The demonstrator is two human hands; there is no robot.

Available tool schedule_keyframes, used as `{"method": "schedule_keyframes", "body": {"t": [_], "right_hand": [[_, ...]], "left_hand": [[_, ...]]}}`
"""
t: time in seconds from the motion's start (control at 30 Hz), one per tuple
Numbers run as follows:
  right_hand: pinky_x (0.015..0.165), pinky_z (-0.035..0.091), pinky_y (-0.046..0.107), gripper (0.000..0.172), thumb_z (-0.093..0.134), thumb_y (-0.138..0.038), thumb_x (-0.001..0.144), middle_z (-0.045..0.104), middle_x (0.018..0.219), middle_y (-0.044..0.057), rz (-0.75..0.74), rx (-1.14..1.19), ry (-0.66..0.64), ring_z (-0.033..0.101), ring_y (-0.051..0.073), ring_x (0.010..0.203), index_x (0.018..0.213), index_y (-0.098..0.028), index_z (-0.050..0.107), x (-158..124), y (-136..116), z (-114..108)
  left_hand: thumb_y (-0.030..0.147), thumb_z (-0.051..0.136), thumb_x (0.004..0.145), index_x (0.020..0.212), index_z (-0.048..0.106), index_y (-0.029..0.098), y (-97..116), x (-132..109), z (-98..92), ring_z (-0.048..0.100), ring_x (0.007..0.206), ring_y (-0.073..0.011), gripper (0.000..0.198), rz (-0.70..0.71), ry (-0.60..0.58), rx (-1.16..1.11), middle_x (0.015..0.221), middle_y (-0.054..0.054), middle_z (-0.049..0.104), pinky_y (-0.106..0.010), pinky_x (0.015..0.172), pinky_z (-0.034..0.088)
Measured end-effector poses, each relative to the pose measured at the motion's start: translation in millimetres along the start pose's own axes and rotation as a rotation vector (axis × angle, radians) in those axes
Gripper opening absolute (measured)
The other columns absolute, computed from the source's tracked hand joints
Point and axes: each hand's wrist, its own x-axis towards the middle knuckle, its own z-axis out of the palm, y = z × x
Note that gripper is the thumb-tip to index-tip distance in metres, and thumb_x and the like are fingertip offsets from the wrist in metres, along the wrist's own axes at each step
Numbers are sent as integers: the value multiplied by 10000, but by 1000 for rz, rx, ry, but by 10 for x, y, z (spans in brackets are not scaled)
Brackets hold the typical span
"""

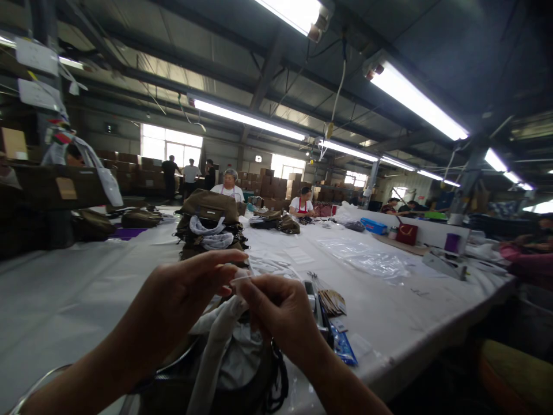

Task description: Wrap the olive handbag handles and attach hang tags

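Both hands meet above a dark bag (224, 386), cut off at the frame's bottom: left hand (181, 300) and right hand (276, 314) pinch a small pale piece (239, 278), too blurred to identify, above the bag's white cloth strip (216, 346).

Left hand (181, 297) and right hand (276, 311) meet fingertip to fingertip, pinching a small pale strip (239, 278) between them. Directly below the hands: white cloth (224, 346) draped over a dark bag (224, 386). Behind the hands, a stack of olive bags (211, 222) on the white table (64, 300). Right of the hands, a bundle of tags (330, 301); farther right, clear plastic sheets (375, 264). Seated workers (230, 185) beyond the stack.
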Motion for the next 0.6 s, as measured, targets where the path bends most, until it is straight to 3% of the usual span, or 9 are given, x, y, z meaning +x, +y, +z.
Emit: {"method": "schedule_keyframes", "body": {"t": [0.07, 0.17, 0.23, 0.3, 0.37, 0.43, 0.53, 0.6], "right_hand": [[450, 394, 159, 240, 738, -417, 924, 605, 568, -43, -130, -159, 103, 515, 64, 464, 871, -187, 784, -8, 5, 12], [544, 461, 175, 160, 804, -279, 872, 699, 791, -15, -448, -408, 300, 596, 71, 568, 982, -187, 734, -2, -19, 1], [605, 501, 198, 153, 776, -200, 893, 711, 931, 23, -666, -524, 333, 642, 91, 657, 1031, -186, 711, 17, -51, -32], [691, 536, 230, 102, 702, -136, 943, 718, 966, 40, -828, -620, 272, 676, 123, 774, 1024, -192, 728, 44, -67, -75], [745, 549, 258, 125, 659, -112, 970, 746, 959, 38, -911, -725, 178, 688, 146, 837, 1009, -194, 744, 67, -39, -111], [729, 551, 266, 111, 652, -134, 986, 773, 986, 36, -953, -833, 96, 692, 151, 828, 1026, -184, 742, 75, 42, -128], [709, 560, 280, 137, 614, -156, 1014, 789, 992, 35, -952, -928, 87, 710, 164, 818, 1026, -172, 750, 51, 200, -147], [753, 580, 286, 191, 579, -129, 1024, 794, 1043, 42, -917, -884, 105, 734, 173, 862, 1085, -175, 753, 6, 295, -191]], "left_hand": [[330, 769, 852, 1083, 773, 308, 16, 48, 15, 790, 653, -139, 232, -74, 15, -68, 784, 71, 826, -117, 592, 601], [317, 822, 805, 1111, 765, 299, 36, 89, 54, 800, 715, -144, 312, -140, 5, -132, 820, 52, 835, -124, 662, 612], [311, 821, 811, 1115, 767, 295, 42, 88, 74, 798, 716, -137, 310, -149, 2, -177, 824, 43, 836, -123, 672, 610], [310, 826, 811, 1123, 771, 290, 36, 83, 81, 797, 730, -138, 317, -155, 3, -225, 836, 27, 838, -128, 681, 611], [314, 849, 793, 1098, 784, 282, 16, 94, 75, 799, 753, -149, 313, -182, 32, -271, 851, 9, 839, -144, 694, 617], [303, 887, 754, 1055, 794, 286, -19, 127, 65, 796, 759, -151, 315, -223, 154, -343, 845, 12, 837, -153, 698, 619], [317, 902, 744, 1025, 788, 264, -91, 145, 71, 792, 767, -166, 308, -309, 372, -402, 823, 11, 831, -203, 722, 635], [403, 828, 830, 1130, 755, 264, -157, 64, 104, 790, 911, -210, 339, -299, 388, -328, 939, -23, 833, -281, 833, 643]]}}
